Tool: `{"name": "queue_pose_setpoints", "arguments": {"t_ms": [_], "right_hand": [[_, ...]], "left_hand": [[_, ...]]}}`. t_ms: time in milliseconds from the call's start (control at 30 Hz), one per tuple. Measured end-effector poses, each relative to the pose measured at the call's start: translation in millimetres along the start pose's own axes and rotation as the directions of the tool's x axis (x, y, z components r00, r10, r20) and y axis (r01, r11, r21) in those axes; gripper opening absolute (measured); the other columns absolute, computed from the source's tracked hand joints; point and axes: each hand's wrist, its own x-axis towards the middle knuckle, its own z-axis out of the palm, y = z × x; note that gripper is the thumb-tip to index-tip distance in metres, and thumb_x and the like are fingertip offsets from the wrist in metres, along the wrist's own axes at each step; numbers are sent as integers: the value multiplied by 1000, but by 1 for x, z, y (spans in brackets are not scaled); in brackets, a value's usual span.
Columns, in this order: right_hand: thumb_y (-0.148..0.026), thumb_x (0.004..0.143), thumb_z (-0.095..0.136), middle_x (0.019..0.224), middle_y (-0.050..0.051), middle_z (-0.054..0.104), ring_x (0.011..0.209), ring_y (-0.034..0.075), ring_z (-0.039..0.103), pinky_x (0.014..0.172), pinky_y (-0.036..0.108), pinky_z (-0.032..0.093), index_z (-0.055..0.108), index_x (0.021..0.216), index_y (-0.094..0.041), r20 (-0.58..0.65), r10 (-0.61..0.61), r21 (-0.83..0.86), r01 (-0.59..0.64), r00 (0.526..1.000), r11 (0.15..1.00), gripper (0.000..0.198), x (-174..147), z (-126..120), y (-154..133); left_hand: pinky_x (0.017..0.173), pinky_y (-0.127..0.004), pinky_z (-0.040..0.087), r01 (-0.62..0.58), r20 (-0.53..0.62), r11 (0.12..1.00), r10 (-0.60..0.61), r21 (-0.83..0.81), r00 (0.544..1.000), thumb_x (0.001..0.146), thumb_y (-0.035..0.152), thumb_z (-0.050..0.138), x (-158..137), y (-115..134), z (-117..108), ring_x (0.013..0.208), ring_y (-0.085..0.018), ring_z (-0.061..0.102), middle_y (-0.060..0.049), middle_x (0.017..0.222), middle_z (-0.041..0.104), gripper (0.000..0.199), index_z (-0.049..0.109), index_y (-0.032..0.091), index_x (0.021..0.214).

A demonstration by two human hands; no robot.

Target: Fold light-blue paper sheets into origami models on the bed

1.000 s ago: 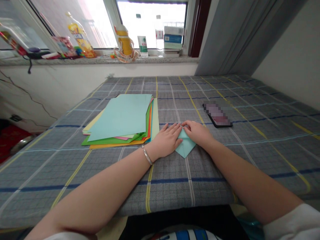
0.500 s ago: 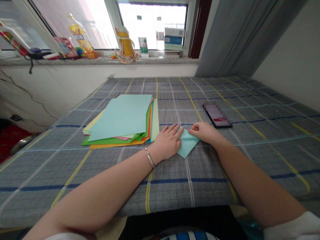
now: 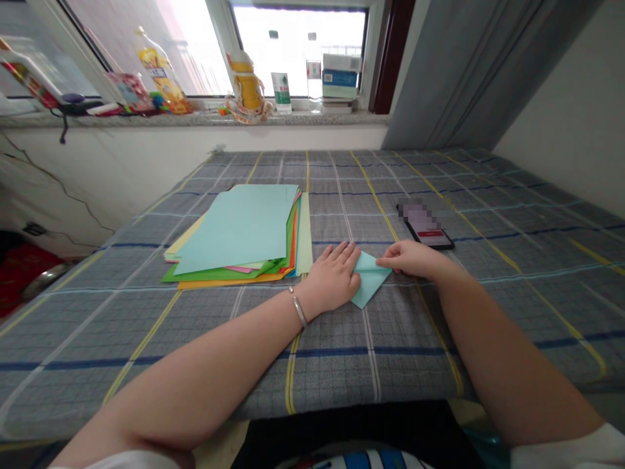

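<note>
A small folded sheet of light blue paper (image 3: 370,281) lies on the plaid cloth, one corner pointing toward me. Flat across its left part rests my left hand (image 3: 334,277), fingers stretched out and covering that side. My right hand (image 3: 414,259) pinches the paper's right corner between thumb and fingers. A crease or folded edge runs across the sheet between the two hands. Left of my left hand sits a stack of coloured paper (image 3: 239,228), with a light blue sheet on top and green, orange and yellow edges showing.
A phone (image 3: 430,228) lies beyond my right hand. The plaid cloth (image 3: 195,365) covers the whole surface. On the windowsill (image 3: 195,120) stand a yellow drink bottle (image 3: 161,75), a yellow flask (image 3: 248,88), a white-and-green tube (image 3: 282,91) and stacked boxes (image 3: 340,81). A grey curtain (image 3: 463,71) hangs at right.
My right hand has slid slightly right along the fold to the paper's right corner. My left hand has shifted a little and still presses the sheet.
</note>
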Motion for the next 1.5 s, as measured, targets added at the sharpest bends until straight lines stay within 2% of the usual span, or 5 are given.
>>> {"name": "queue_pose_setpoints", "arguments": {"t_ms": [367,567,800,1067,1500], "right_hand": [[-42,79,64,55,-1,54,42,9,43,43,25,33,55,62,-20,133,116,-17,-115,984,993,29,4,-1,0],[-46,73,69,68,0,62,60,13,55,53,25,36,56,72,-21,-137,-107,-101,93,985,991,29,5,11,-4],[-65,70,62,69,1,64,64,17,56,52,28,28,55,71,-23,-238,-49,-322,-31,970,946,43,8,27,-31],[-68,69,60,80,2,67,74,19,60,54,29,29,57,76,-24,-189,-83,-442,-10,978,897,45,5,20,-35],[-63,67,68,81,3,68,75,20,62,54,29,32,56,75,-23,-89,94,-458,-125,992,880,42,5,4,-25]], "left_hand": [[120,-46,18,-25,34,999,24,42,999,97,39,27,2,-2,2,149,-27,17,-7,160,23,61,27,12,152],[121,-45,16,-25,50,998,22,55,999,97,42,26,0,-1,0,149,-26,17,-9,160,22,64,24,11,153],[122,-41,11,-28,119,998,21,55,993,97,44,24,2,-2,-3,150,-23,10,-9,161,16,68,20,7,153],[122,-43,9,-59,157,997,50,54,986,97,47,26,3,-5,-4,150,-25,6,-12,161,12,71,15,5,154],[118,-49,16,-96,132,994,88,59,987,99,47,32,1,-5,-6,149,-32,13,-15,161,14,61,19,25,155]]}}
